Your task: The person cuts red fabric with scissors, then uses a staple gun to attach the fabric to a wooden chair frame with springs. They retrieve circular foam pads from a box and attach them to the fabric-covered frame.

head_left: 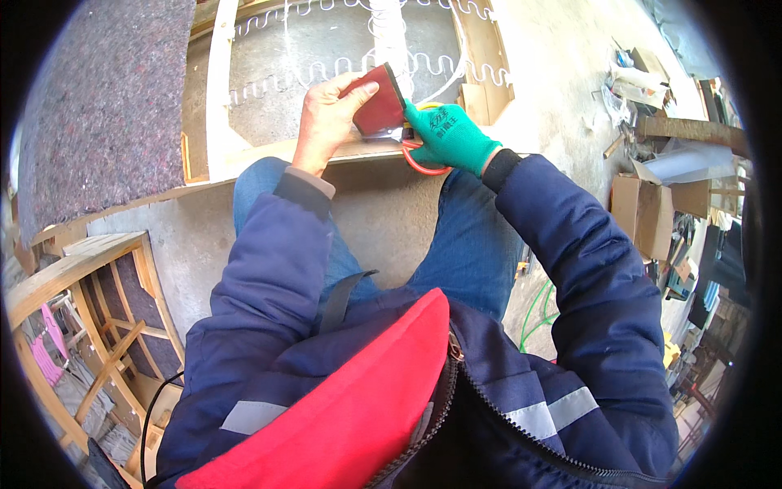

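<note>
My bare left hand (324, 114) pinches a flat dark red piece of leather-like material (380, 102) with a dark edge, thumb on its face. Close on its right, my right hand (450, 137), in a green glove, is closed on scissors with red-orange loop handles (423, 169). The gloved fingertips meet the right edge of the red piece. Most of the scissors' blades are hidden behind the hand and the red piece. Both hands are over the near rail of a wooden frame (277, 151), above my knees.
Wavy metal springs (358, 63) span the frame ahead. Grey felt-like padding (106, 106) covers a piece at the left, with another wooden frame (77, 265) below it. Cardboard boxes (643, 210) and scraps lie at the right, near a green cord (539, 314) on the floor.
</note>
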A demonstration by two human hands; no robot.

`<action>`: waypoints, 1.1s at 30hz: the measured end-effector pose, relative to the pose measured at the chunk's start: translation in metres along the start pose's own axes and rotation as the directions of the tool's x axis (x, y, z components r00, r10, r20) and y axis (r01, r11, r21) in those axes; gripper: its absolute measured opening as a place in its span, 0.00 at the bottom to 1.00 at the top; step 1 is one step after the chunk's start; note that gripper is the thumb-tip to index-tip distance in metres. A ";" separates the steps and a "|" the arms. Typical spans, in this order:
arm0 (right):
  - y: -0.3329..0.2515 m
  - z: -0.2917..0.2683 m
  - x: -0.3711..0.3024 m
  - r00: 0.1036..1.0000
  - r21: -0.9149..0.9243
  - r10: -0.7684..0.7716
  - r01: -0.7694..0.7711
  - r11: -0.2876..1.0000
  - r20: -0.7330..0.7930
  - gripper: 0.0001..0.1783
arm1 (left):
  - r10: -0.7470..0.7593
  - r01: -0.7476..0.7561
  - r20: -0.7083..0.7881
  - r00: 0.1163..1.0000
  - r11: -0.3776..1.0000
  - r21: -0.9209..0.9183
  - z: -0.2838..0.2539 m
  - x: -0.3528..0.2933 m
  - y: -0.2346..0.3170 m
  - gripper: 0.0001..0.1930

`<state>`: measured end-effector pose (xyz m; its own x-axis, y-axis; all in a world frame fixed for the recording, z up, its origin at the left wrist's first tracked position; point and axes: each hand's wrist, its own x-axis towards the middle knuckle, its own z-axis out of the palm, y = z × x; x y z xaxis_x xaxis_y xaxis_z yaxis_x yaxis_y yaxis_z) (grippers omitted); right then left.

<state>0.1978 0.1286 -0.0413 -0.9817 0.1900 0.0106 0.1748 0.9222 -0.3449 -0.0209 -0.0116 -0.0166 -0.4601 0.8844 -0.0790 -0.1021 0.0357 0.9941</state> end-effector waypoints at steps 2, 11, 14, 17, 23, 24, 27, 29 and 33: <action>-0.001 -0.001 0.003 1.000 -0.017 -0.002 0.003 1.000 0.021 0.34 | 0.019 -0.019 -0.010 1.000 0.999 0.026 0.001 -0.001 0.001 0.14; -0.014 0.005 0.015 1.000 -0.116 -0.015 0.014 0.993 -0.011 0.31 | 0.083 -0.083 -0.056 0.995 0.997 0.002 0.003 -0.001 0.000 0.13; -0.014 0.001 0.019 1.000 -0.137 -0.020 0.022 0.990 0.015 0.29 | 0.097 -0.097 -0.078 0.992 0.995 0.004 0.003 -0.001 -0.004 0.13; -0.010 -0.006 0.018 0.996 -0.159 -0.093 0.093 0.983 0.006 0.25 | 0.108 -0.108 -0.111 0.988 0.994 0.006 0.006 -0.002 0.000 0.13; -0.032 0.012 0.039 0.988 -0.194 -0.156 0.154 0.969 0.008 0.18 | 0.313 -0.319 -0.385 0.868 0.946 0.051 -0.009 0.013 0.032 0.14; -0.036 0.014 0.041 0.987 -0.210 -0.159 0.151 0.966 -0.021 0.17 | 0.362 -0.413 -0.432 0.826 0.910 -0.028 -0.017 0.015 0.037 0.13; -0.029 -0.001 0.052 0.977 -0.092 -0.042 0.023 0.995 -0.209 0.15 | 0.389 -0.318 -0.630 0.672 0.920 0.229 -0.046 0.010 0.040 0.12; -0.015 -0.030 0.042 0.937 -0.004 0.313 -0.318 0.948 -0.158 0.17 | 0.339 -0.321 -0.580 0.741 0.937 0.138 -0.061 0.006 0.037 0.19; -0.016 -0.079 0.017 0.789 0.159 0.340 -0.303 0.940 -0.512 0.22 | 0.139 -0.069 -0.231 0.963 0.956 0.285 -0.045 0.006 0.022 0.27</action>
<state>0.1842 0.1435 0.0386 -0.6762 0.6363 0.3714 0.4496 0.7557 -0.4762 -0.0652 -0.0265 0.0016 -0.6611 0.7489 0.0445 0.1852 0.1054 0.9770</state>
